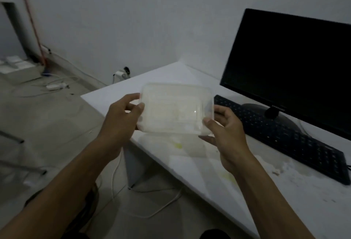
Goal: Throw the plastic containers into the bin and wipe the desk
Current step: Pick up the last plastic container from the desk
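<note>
White desk [199, 166] fills the lower right of the frame, running from a far corner at centre toward the bottom right edge. Its surface is not yet wiped: pale yellowish smears [178, 145] and crumbs lie just below the hands, with more dried residue toward the right edge near the keyboard. Next largest is the dark monitor [288, 64] in the upper right, switched off, standing on its round base. In front of it the black keyboard [284, 134] stretches diagonally toward the right edge.

At centre frame, lifted clear of the desk, is the clear plastic container [176, 109], rectangular with rounded corners and cloudy with food traces. It may be more than one nested together; the blur makes that impossible to tell. The left hand [121, 117] grips its left edge, thumb on top and fingers curled behind. The right hand [226, 132] grips the right edge the same way, thumb on the near corner.

Cables [57, 84] trail over the grey floor at the left, and a red broom handle [32, 24] leans on the wall in the upper left.

No bin is in view. Judging by this, the task is at an early stage: the container is picked up but not thrown away, and wiping remains entirely.
</note>
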Tool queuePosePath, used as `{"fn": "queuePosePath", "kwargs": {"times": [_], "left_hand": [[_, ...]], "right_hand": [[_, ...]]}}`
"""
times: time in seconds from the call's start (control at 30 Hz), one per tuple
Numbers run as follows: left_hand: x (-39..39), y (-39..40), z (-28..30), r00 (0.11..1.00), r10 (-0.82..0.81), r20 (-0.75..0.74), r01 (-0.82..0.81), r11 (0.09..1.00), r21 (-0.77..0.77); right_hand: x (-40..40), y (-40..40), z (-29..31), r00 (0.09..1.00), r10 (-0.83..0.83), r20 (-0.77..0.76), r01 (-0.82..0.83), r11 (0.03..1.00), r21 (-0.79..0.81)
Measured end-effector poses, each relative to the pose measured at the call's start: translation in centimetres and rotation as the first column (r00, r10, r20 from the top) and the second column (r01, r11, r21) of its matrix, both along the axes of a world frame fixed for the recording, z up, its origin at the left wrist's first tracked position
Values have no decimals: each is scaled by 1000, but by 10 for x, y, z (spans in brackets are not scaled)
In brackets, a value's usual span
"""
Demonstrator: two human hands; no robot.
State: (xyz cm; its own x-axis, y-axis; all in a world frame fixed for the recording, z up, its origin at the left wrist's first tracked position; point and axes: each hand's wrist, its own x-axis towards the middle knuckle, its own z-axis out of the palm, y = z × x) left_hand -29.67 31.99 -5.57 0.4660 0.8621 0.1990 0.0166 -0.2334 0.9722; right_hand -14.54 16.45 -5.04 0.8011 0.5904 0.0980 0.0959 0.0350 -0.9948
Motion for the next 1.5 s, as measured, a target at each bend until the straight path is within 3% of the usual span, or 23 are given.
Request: {"fn": "queuePosePath", "kwargs": {"times": [0.2,0.43,0.67,0.93,1.1,1.4,1.5], "left_hand": [[-95,38,-16,979,189,74,-190,982,-2],[-186,70,-74,895,445,24,-441,893,-84],[-233,105,-176,830,539,-140,-557,791,-253],[-246,132,-312,782,489,-386,-622,654,-431],[-267,151,-373,799,354,-486,-585,643,-494],[-289,172,-457,863,204,-463,-481,613,-627],[-290,178,-474,875,94,-475,-418,643,-642]], "right_hand": [[-79,61,-5,985,149,87,-149,989,-7],[-158,131,-40,892,404,205,-395,915,-84],[-196,211,-139,863,504,2,-487,835,-256],[-204,281,-296,831,475,-288,-554,667,-499],[-207,313,-362,754,390,-529,-656,504,-562],[-232,349,-450,772,402,-493,-624,333,-706],[-240,359,-475,810,426,-404,-548,302,-780]]}}
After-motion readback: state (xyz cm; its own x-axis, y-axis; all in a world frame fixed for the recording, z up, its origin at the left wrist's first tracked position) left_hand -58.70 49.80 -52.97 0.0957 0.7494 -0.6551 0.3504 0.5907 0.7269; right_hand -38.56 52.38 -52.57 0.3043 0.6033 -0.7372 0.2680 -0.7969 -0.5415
